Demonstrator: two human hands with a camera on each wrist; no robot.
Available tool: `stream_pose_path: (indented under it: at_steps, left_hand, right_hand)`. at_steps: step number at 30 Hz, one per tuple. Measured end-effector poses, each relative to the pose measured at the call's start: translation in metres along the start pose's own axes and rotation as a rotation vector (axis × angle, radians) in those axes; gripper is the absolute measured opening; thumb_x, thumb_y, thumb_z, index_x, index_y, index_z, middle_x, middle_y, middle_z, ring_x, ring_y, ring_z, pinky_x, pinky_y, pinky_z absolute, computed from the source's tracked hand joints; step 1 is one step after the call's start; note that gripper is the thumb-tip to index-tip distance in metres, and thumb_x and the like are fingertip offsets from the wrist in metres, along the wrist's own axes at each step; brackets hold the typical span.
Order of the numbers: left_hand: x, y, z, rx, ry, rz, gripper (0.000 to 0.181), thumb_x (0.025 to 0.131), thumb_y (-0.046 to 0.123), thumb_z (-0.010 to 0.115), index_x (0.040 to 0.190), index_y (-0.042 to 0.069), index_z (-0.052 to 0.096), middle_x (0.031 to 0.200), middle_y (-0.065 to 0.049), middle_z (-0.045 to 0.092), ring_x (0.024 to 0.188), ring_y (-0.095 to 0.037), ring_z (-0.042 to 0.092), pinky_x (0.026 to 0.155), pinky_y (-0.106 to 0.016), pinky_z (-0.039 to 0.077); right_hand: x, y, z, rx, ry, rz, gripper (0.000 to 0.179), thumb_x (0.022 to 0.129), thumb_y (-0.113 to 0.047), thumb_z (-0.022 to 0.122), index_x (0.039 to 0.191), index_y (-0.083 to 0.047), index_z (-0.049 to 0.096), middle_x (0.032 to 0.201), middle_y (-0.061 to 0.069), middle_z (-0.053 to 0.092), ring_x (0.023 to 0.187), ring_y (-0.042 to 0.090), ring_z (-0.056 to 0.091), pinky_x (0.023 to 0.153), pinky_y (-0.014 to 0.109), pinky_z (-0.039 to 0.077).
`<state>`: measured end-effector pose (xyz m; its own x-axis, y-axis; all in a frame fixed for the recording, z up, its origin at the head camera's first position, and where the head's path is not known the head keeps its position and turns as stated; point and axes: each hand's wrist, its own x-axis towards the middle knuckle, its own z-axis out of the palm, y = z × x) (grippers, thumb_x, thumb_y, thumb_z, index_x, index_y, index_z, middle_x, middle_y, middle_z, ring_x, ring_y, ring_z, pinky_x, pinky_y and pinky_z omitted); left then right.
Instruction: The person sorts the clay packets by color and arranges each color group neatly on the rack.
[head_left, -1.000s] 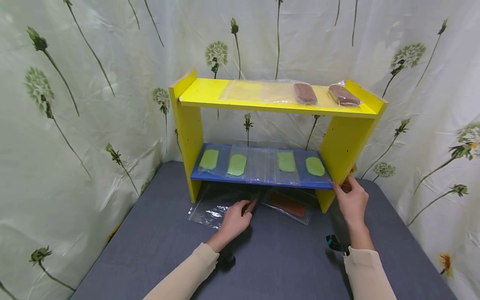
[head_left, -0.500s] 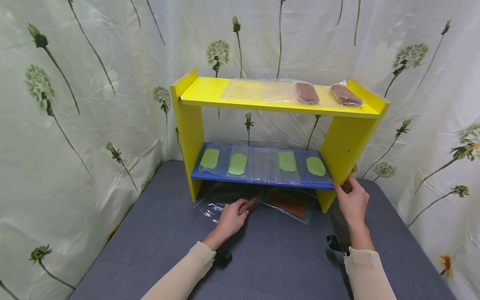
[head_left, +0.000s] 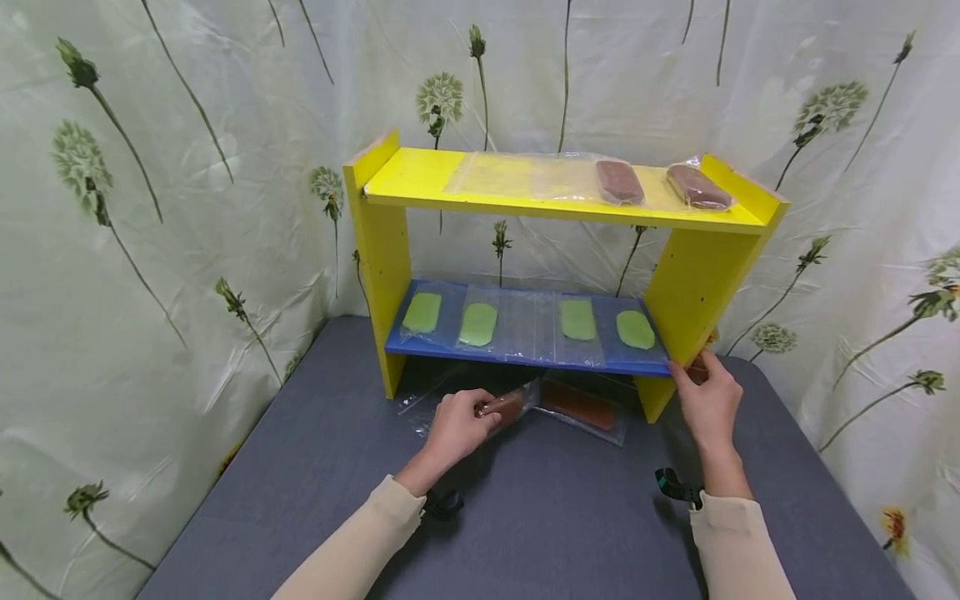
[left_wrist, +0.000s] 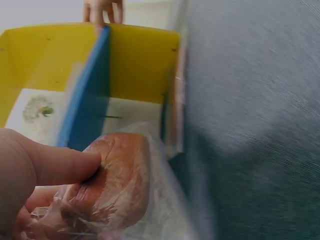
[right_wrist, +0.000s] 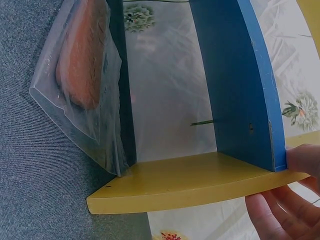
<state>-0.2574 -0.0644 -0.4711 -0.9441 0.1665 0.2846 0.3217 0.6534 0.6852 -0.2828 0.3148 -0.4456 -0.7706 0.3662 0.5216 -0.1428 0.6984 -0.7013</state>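
My left hand pinches a clear plastic bag with a reddish-brown bar in it, in front of the lower opening of a small yellow and blue shelf unit. The thumb lies on top of the bar in the left wrist view. My right hand grips the unit's right side panel at the blue board, thumb at the board's corner and fingers outside the panel. Another bagged reddish-brown bar lies on the dark table under the blue board, right of the held one.
Bagged light green pieces lie along the blue board. Two bagged brown bars rest at the right of the yellow top board. A flower-printed curtain hangs behind the table.
My left hand has drawn back a little to the left with the bagged bar, which shows more from under the blue board. The right hand keeps its grip on the unit.
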Motion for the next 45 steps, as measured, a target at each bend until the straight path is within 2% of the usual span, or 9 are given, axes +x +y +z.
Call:
stream_pose_path:
  at_steps: [8,17,20,24,30,36,45]
  left_hand:
    - [-0.005,0.025,-0.025,-0.123,-0.042,0.006,0.015,0.089,0.02,0.08,0.103,0.018,0.077,0.096,0.004,0.073,0.079,-0.011,0.064,0.067,-0.03,0.054]
    - [-0.002,0.058,-0.054,-0.131,-0.01,0.095,0.018,0.089,0.022,0.079,0.107,0.02,0.075,0.098,0.006,0.072,0.08,-0.009,0.063,0.067,-0.028,0.055]
    - [0.001,0.068,-0.063,-0.122,0.016,0.146,0.02,0.089,0.022,0.08,0.108,0.019,0.075,0.099,0.006,0.071,0.081,-0.008,0.063,0.067,-0.026,0.055]
    - [0.006,0.081,-0.08,-0.128,0.081,0.22,0.022,0.088,0.019,0.08,0.109,0.017,0.074,0.099,0.006,0.07,0.081,-0.007,0.063,0.067,-0.025,0.056]
    - [0.018,0.09,-0.116,-0.197,0.19,0.313,0.023,0.089,0.017,0.079,0.111,0.015,0.073,0.099,0.004,0.069,0.082,-0.008,0.065,0.069,-0.028,0.057]
    - [0.029,0.094,-0.144,-0.26,0.269,0.359,0.024,0.089,0.015,0.079,0.112,0.012,0.074,0.098,0.002,0.07,0.08,-0.009,0.065,0.068,-0.032,0.058]
    - [0.048,0.105,-0.165,-0.259,0.312,0.418,0.024,0.089,0.016,0.079,0.112,0.009,0.074,0.099,0.0,0.071,0.08,-0.01,0.065,0.071,-0.031,0.058]
  right_hand:
    - [0.0,-0.001,-0.001,0.004,-0.014,0.004,0.038,0.095,-0.033,0.071,0.124,-0.009,0.067,0.109,0.011,0.071,0.096,0.024,0.065,0.07,0.013,0.043]
    - [0.001,0.001,-0.001,0.006,-0.01,0.008,0.038,0.095,-0.034,0.072,0.124,-0.01,0.068,0.109,0.01,0.072,0.088,0.0,0.058,0.07,0.01,0.043]
    - [0.002,0.001,-0.003,0.007,-0.012,0.007,0.038,0.095,-0.034,0.072,0.124,-0.01,0.068,0.109,0.011,0.072,0.088,0.0,0.058,0.07,0.01,0.043]
    - [0.001,0.002,-0.002,0.0,-0.012,0.004,0.038,0.095,-0.033,0.071,0.124,-0.009,0.068,0.109,0.011,0.072,0.091,0.009,0.063,0.071,0.012,0.043]
    - [0.001,0.002,-0.001,-0.001,-0.017,0.003,0.038,0.096,-0.033,0.071,0.125,-0.009,0.067,0.11,0.011,0.071,0.097,0.025,0.065,0.072,0.013,0.043]
    - [0.001,0.003,0.0,0.003,-0.008,0.0,0.037,0.096,-0.032,0.071,0.124,-0.008,0.067,0.108,0.012,0.071,0.098,0.027,0.067,0.072,0.011,0.042]
    - [0.0,0.002,0.0,-0.003,-0.012,-0.001,0.037,0.096,-0.032,0.071,0.124,-0.008,0.067,0.108,0.012,0.071,0.098,0.028,0.066,0.071,0.012,0.042]
